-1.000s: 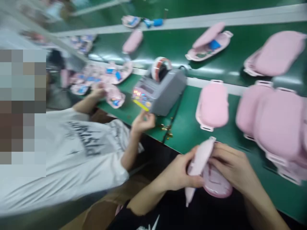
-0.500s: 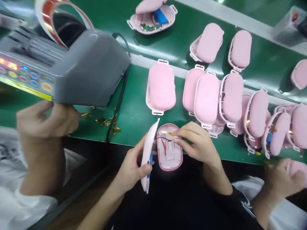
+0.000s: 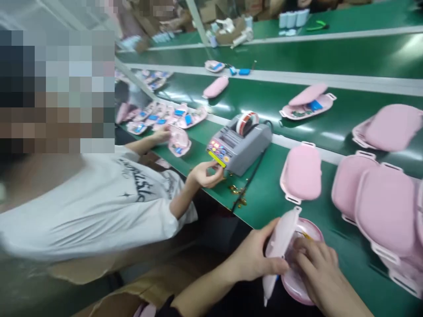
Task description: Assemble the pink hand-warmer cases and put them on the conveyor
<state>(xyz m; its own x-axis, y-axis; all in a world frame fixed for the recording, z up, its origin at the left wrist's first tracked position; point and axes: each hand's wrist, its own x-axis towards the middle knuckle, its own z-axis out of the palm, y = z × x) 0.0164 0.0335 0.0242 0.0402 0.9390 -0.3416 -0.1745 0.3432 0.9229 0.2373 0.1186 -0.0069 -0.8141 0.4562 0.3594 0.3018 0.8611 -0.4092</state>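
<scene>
My left hand is wrapped round a pale pink case half, held on edge, with a bit of blue showing low on its inner side. Beside it, at the edge of the green bench, lies a rounded pink cover, hollow side up. My right hand reaches into this cover with its fingers bent and close together. What the fingertips pinch is hidden by the hand. A scrap of yellow tape shows just past the fingers.
A grey tape dispenser stands on the green bench, scraps of golden tape near it. Pink cases stand behind and right of my hands. A co-worker's hand is at the dispenser; the other holds an open case.
My view has swung left and up, bringing the co-worker and far benches in. My right hand has gone deeper into the cover; my left still holds the case half.
</scene>
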